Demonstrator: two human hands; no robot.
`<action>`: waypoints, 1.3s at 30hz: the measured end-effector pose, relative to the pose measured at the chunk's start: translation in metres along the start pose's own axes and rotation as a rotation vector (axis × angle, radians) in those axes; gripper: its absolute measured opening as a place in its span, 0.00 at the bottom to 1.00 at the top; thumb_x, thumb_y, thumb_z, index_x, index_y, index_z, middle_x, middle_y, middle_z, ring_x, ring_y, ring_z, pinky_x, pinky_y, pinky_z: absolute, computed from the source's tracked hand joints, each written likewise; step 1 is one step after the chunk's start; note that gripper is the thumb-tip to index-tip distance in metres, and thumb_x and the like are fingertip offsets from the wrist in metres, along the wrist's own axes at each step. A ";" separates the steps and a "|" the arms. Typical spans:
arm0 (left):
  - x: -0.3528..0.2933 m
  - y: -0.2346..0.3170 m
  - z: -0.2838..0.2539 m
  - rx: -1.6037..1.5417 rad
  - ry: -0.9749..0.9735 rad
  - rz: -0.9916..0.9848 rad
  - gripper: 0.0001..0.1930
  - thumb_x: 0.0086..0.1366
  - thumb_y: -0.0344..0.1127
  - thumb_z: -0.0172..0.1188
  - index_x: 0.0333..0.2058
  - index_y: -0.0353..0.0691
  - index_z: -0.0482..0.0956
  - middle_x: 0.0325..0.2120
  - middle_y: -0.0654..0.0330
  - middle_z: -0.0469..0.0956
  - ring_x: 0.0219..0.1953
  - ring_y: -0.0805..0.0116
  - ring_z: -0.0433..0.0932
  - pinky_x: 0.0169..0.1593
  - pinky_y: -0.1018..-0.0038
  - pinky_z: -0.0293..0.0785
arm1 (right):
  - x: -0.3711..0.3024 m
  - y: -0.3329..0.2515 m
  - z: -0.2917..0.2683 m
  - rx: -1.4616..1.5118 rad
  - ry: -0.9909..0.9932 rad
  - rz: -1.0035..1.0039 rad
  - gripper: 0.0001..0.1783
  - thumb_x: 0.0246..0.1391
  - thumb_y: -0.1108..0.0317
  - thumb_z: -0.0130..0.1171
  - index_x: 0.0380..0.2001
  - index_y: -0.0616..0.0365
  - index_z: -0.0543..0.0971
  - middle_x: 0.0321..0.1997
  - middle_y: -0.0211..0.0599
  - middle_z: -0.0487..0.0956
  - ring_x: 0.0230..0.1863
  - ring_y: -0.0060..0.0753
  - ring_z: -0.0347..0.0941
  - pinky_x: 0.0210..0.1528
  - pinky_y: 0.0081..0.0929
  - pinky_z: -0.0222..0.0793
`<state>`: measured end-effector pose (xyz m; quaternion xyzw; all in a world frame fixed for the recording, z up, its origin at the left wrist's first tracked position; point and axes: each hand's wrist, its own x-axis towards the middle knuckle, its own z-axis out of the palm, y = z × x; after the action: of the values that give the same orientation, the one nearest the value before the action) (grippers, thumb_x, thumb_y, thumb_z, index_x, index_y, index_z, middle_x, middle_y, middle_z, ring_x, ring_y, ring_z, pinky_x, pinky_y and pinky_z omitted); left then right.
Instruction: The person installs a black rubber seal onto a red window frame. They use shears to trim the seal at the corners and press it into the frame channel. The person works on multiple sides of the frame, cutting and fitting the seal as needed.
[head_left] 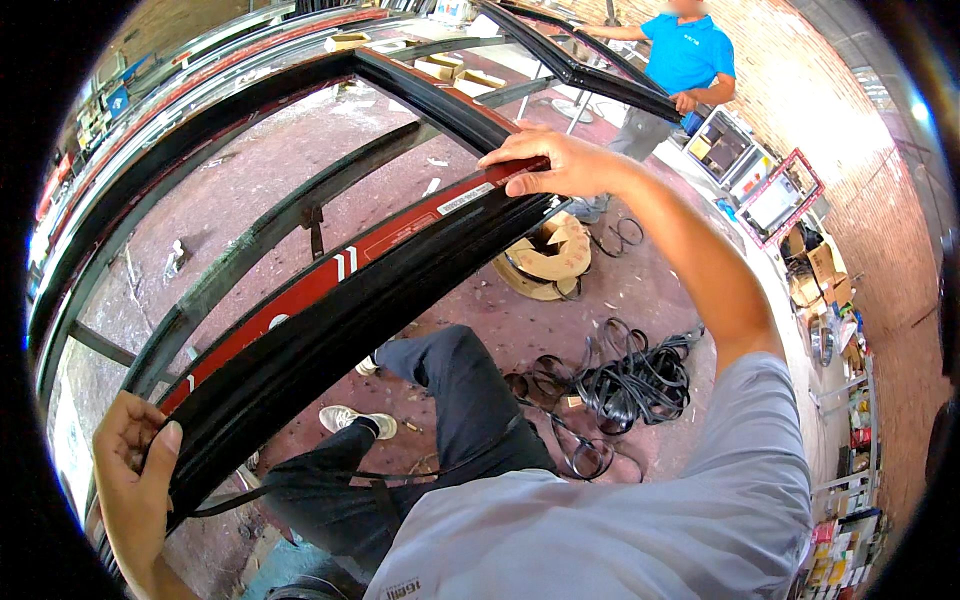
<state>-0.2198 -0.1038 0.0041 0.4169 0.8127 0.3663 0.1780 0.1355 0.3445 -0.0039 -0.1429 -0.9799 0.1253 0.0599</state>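
Littered reddish floor point(290, 150), brick wall point(785, 60)

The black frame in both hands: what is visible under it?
A dark metal bar and reddish floor show through the frame; its sides hide whatever is directly below.

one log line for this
left hand: grips near rail of black frame | right hand: on frame's corner | tangled black strips: on floor

Head-worn fisheye; looks down and forward from above lap; hands point(562, 166) near.
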 end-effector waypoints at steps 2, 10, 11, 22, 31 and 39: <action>0.000 0.000 0.000 -0.001 -0.004 -0.006 0.07 0.67 0.32 0.62 0.37 0.37 0.73 0.23 0.67 0.67 0.24 0.83 0.62 0.26 0.84 0.55 | 0.001 -0.002 -0.005 0.008 -0.011 -0.032 0.31 0.60 0.42 0.62 0.61 0.44 0.79 0.57 0.39 0.80 0.66 0.44 0.67 0.77 0.51 0.46; 0.000 0.011 -0.002 0.006 -0.043 -0.024 0.08 0.68 0.34 0.62 0.39 0.38 0.73 0.23 0.68 0.68 0.21 0.84 0.61 0.21 0.85 0.53 | -0.004 0.008 -0.002 0.069 0.033 -0.108 0.23 0.64 0.53 0.62 0.59 0.48 0.81 0.55 0.37 0.82 0.68 0.42 0.66 0.76 0.46 0.47; 0.000 0.008 -0.002 0.031 -0.025 -0.010 0.08 0.68 0.34 0.62 0.39 0.38 0.73 0.23 0.68 0.68 0.21 0.85 0.61 0.20 0.85 0.52 | -0.005 0.012 -0.005 0.045 0.036 -0.131 0.23 0.65 0.54 0.61 0.60 0.49 0.80 0.58 0.36 0.81 0.70 0.41 0.65 0.77 0.48 0.44; 0.000 0.015 -0.001 0.070 -0.032 -0.041 0.10 0.68 0.39 0.62 0.39 0.40 0.74 0.23 0.70 0.66 0.19 0.84 0.62 0.18 0.82 0.56 | -0.040 0.034 -0.009 0.074 0.279 -0.089 0.21 0.67 0.58 0.59 0.60 0.50 0.80 0.67 0.33 0.76 0.75 0.42 0.58 0.77 0.47 0.50; -0.004 0.025 0.003 0.090 -0.036 -0.039 0.10 0.67 0.39 0.62 0.39 0.40 0.74 0.25 0.70 0.66 0.22 0.84 0.63 0.19 0.84 0.56 | -0.021 0.024 0.000 -0.056 0.247 -0.167 0.25 0.58 0.50 0.68 0.53 0.53 0.84 0.57 0.44 0.80 0.70 0.47 0.63 0.75 0.48 0.50; 0.000 0.050 0.027 0.038 -0.022 -0.065 0.07 0.66 0.31 0.62 0.37 0.37 0.73 0.23 0.68 0.69 0.25 0.82 0.66 0.28 0.82 0.60 | -0.001 0.004 0.007 -0.171 0.273 -0.200 0.28 0.60 0.41 0.62 0.48 0.54 0.85 0.46 0.39 0.83 0.61 0.41 0.73 0.78 0.51 0.42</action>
<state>-0.1764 -0.0725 0.0228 0.3976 0.8306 0.3399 0.1908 0.1368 0.3462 -0.0118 -0.0649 -0.9791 0.0144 0.1921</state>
